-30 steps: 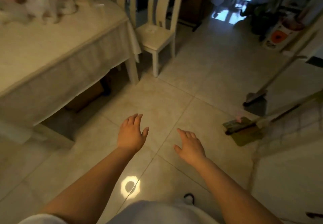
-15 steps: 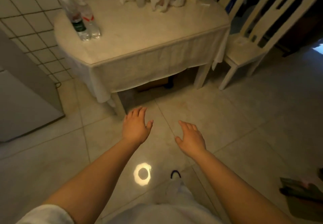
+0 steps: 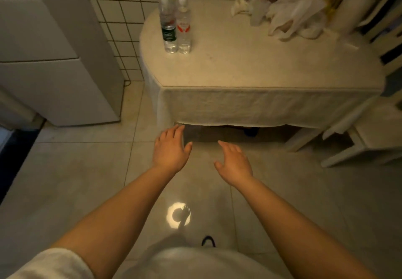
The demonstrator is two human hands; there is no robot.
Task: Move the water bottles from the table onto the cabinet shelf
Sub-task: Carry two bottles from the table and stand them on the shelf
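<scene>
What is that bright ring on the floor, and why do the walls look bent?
Head view: the ring is lamp glare mirrored in glossy tile, a shadow crossing it; the wide-angle lens bows the tiled wall; the room is dim and warm-toned.

1. we see two clear water bottles [image 3: 175,24] with white caps; the left one carries a dark green label, the right one a white label with red marks.
2. we note a cream, plain tablecloth [image 3: 256,104] over the table [image 3: 250,61].
3. the wall [image 3: 121,13] shows white square tiles with dark grout lines.
4. the floor [image 3: 76,180] is beige tile with thin grey joints and one bright white light spot.
5. the cabinet [image 3: 54,61] is pale grey.
6. the chair [image 3: 367,135] is off-white.
7. the sleeve [image 3: 50,263] is white.
</scene>
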